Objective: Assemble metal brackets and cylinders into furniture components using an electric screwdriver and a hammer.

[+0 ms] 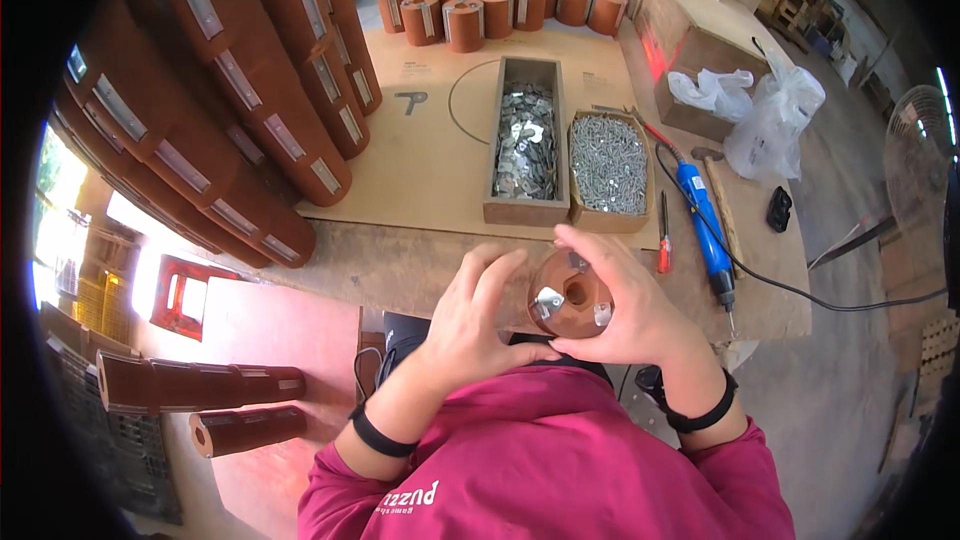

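Note:
A short reddish-brown cylinder (556, 322) with a round hole in its end face is at the table's near edge, close to my body. Small metal plates (548, 301) sit on that face around the hole. My right hand (640, 305) is wrapped round the cylinder's right side, fingers at the far rim and thumb at the near rim. Beside it on the left, my left hand (475, 315) has its fingers curved and apart, and its thumb reaches the cylinder's near edge. Whether the left fingertips touch it I cannot tell.
Ahead stand a wooden box (497, 155) of metal plates and a box of screws (608, 165). To the right lie a red-handled screwdriver (664, 250), a blue electric screwdriver (705, 225) and a hammer (718, 190). Tall stacked cylinders (225, 120) crowd the left; several short cylinders (495, 12) stand behind.

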A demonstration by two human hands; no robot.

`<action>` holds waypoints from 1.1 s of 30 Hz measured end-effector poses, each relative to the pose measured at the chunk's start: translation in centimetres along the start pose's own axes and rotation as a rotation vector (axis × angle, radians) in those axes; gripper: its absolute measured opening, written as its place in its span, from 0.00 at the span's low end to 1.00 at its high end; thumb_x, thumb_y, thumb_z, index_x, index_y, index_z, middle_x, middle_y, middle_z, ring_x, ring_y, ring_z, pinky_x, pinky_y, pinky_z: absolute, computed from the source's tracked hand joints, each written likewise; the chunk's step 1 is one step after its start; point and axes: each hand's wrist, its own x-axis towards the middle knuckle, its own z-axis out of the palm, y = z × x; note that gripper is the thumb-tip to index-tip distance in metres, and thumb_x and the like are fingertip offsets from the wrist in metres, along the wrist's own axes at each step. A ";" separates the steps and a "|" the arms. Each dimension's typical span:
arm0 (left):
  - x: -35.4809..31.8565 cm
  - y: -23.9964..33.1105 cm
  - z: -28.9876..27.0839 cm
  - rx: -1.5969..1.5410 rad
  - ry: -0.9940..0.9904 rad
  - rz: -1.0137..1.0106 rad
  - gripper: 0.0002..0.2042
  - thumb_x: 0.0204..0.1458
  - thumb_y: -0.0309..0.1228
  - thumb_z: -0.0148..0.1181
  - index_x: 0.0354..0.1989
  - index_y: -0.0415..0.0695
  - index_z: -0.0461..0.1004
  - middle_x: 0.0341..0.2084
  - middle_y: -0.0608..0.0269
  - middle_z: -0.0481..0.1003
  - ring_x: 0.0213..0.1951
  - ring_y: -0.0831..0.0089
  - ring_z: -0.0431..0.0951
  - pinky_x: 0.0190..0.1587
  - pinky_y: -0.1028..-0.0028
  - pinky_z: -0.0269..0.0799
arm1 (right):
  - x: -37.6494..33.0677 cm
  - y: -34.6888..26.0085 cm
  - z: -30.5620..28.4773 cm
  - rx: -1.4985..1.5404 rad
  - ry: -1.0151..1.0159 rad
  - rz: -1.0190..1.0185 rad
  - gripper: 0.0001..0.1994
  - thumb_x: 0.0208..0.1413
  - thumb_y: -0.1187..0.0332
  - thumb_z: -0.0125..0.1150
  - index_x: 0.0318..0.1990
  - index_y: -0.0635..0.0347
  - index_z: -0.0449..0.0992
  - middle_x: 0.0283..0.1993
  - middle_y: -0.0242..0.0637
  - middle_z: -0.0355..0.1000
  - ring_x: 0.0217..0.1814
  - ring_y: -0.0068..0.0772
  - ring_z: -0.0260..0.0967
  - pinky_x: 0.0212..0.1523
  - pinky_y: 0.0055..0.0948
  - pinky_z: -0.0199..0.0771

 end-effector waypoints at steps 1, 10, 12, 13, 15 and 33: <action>0.6 -0.3 0.0 -0.002 -0.004 -0.004 0.45 0.22 0.37 0.74 0.54 0.41 0.56 0.45 0.50 0.63 0.48 0.52 0.66 0.46 0.63 0.68 | 0.2 0.3 -0.2 0.003 -0.001 0.005 0.44 0.27 0.70 0.70 0.59 0.56 0.56 0.51 0.40 0.62 0.52 0.45 0.59 0.52 0.35 0.61; -0.9 -3.0 4.4 -0.322 0.023 -0.130 0.47 0.23 0.31 0.74 0.57 0.39 0.53 0.43 0.48 0.66 0.44 0.53 0.70 0.45 0.65 0.69 | -0.8 2.7 -1.3 -0.089 -0.072 0.008 0.41 0.30 0.68 0.67 0.59 0.54 0.57 0.60 0.44 0.53 0.63 0.48 0.46 0.61 0.41 0.48; -1.1 -2.7 4.8 -0.180 0.142 -0.152 0.47 0.20 0.34 0.76 0.55 0.40 0.56 0.40 0.50 0.67 0.39 0.53 0.71 0.40 0.64 0.71 | -2.0 4.2 -2.4 -0.096 0.119 0.157 0.33 0.36 0.66 0.66 0.55 0.57 0.62 0.57 0.43 0.57 0.60 0.46 0.51 0.60 0.38 0.50; -1.1 -2.4 5.1 -0.184 0.140 -0.155 0.47 0.20 0.34 0.76 0.55 0.40 0.56 0.40 0.50 0.67 0.39 0.53 0.71 0.40 0.64 0.71 | -3.1 5.8 -2.4 -0.088 0.232 0.250 0.30 0.39 0.67 0.65 0.53 0.58 0.64 0.55 0.42 0.59 0.58 0.44 0.54 0.58 0.37 0.53; -1.2 -2.1 5.6 -0.128 0.162 -0.198 0.45 0.20 0.34 0.76 0.53 0.41 0.58 0.38 0.51 0.67 0.37 0.54 0.72 0.36 0.66 0.72 | -4.5 8.0 -2.6 -0.086 0.305 0.349 0.26 0.41 0.68 0.64 0.51 0.59 0.65 0.52 0.42 0.61 0.55 0.41 0.57 0.55 0.34 0.57; 2.4 -2.6 1.7 -0.271 -0.121 -0.399 0.07 0.44 0.24 0.62 0.28 0.34 0.73 0.25 0.61 0.72 0.29 0.77 0.75 0.33 0.78 0.73 | -4.0 4.9 3.8 0.484 0.306 0.463 0.09 0.54 0.68 0.55 0.37 0.64 0.67 0.24 0.25 0.64 0.24 0.11 0.58 0.24 0.14 0.58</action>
